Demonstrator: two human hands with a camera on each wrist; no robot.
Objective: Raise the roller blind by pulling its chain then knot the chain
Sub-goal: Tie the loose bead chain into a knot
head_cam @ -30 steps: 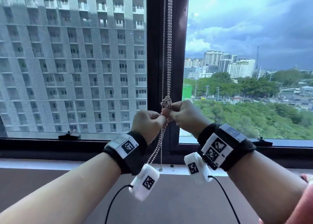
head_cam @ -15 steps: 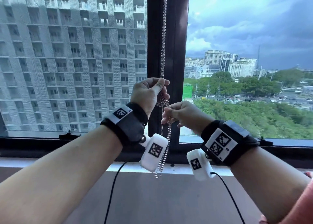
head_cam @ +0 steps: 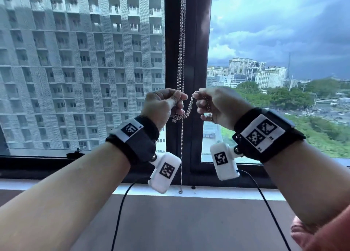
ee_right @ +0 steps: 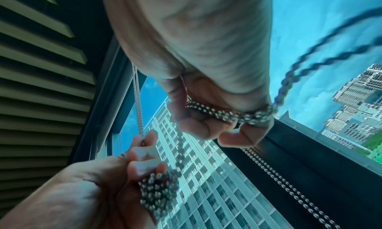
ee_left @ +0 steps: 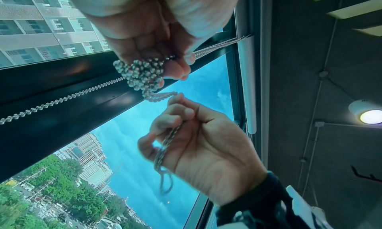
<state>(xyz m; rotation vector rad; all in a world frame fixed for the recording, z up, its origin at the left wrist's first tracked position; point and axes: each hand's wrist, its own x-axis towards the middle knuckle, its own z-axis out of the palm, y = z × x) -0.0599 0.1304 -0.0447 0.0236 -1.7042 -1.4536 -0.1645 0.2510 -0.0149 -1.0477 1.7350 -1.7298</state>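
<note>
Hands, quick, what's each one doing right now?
Left hand: fingers curled, pinching a bunched clump of the bead chain.
Right hand: fingers curled, gripping a chain strand.

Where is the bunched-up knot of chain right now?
In the head view, the knot hangs below the left hand, before the dark window post, left of the right hand.

Both hands raised at the chain in front of the window's centre post

Chain (head_cam: 181, 42) hangs down in front of the window post (head_cam: 197, 61), between left pane (head_cam: 81, 70) and right pane (head_cam: 280, 42); left hand (head_cam: 161, 106) just left of the hanging run, pinching it, with a bunched knot (ee_left: 144, 74) of chain at its fingers; right hand (head_cam: 219, 106) just right, gripping several strands; a short span of chain slopes between the two hands; a loose strand drops below them to the sill (head_cam: 56, 186); wrist cameras hang under both wrists
</note>
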